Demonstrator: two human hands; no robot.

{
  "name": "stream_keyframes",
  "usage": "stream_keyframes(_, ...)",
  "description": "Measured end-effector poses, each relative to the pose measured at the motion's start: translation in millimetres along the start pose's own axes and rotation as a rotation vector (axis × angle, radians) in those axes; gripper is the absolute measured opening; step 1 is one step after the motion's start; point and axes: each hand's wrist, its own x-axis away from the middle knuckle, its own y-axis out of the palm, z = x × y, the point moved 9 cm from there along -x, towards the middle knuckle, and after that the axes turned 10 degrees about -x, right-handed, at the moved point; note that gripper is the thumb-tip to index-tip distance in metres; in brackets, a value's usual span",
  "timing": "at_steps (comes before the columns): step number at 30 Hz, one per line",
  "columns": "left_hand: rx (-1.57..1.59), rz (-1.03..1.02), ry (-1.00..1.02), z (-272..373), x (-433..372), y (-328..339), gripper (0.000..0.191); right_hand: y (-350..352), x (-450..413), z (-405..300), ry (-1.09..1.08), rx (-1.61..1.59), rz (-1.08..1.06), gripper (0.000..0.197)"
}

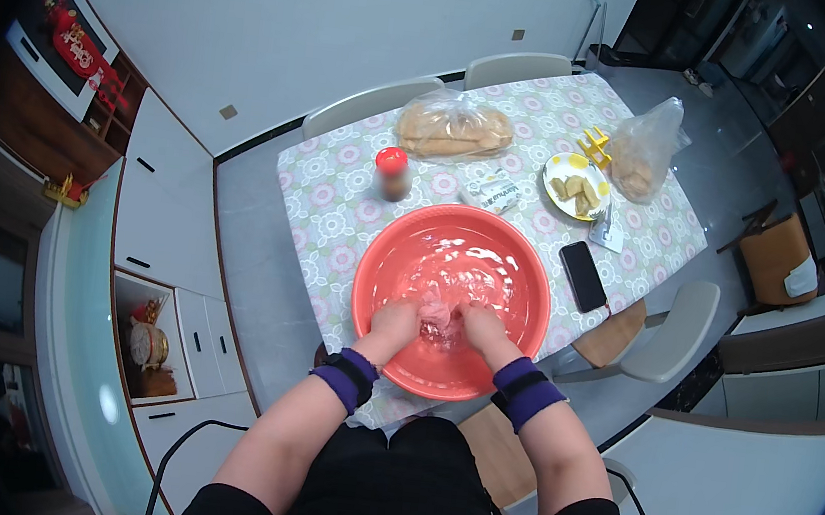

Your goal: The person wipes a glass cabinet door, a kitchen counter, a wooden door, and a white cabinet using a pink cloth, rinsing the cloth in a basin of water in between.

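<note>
A large coral-red plastic basin [368, 268] of rippling water [450, 261] stands at the near side of the table. Both my hands are in it, partly under the surface. A wet, crumpled pink cloth [436, 313] lies between them. My left hand [398, 320] is closed on the cloth's left side. My right hand [482, 325] has its fingers curled down at the cloth's right edge; glare and ripples blur the fingertips. Each wrist wears a purple band with a black strap.
On the flowered tablecloth [329, 188] stand a red-lidded jar [393, 172], bagged bread [456, 130], a tissue pack [492, 193], a plate [554, 168] of food pieces, a yellow rack [595, 147], another bag [642, 153] and a black smartphone [583, 277]. Chairs [668, 337] surround the table.
</note>
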Motion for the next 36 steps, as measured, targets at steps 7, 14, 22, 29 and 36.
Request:
stream_keyframes(7, -0.005, 0.161, 0.256, 19.9, 10.3, -7.8, 0.065, -6.9, -7.7, -16.4, -0.041, -0.233, -0.041, 0.017)
stream_keyframes(14, 0.662, -0.067, 0.221, 22.7, 9.4, 6.7, 0.072, -64.4, 17.8, -58.4, -0.005, -1.197, -0.059, 0.014)
stream_keyframes(22, 0.746, -0.018, 0.233, 26.6, 9.1, -6.5, 0.054, -74.4, 15.8, -0.9, 0.198, -1.453, 0.213, 0.026)
stream_keyframes(29, 1.501, -0.151, -0.028, 44.8, 17.5, -19.4, 0.045, -15.6, 17.2, 11.0, 0.306, -1.305, 0.102, 0.032)
stream_keyframes(36, 1.815, -0.150, -0.198, 48.6, 3.9, 25.3, 0.038, 33.5, 22.3, -7.7, 0.466, -1.672, 0.051, 0.052)
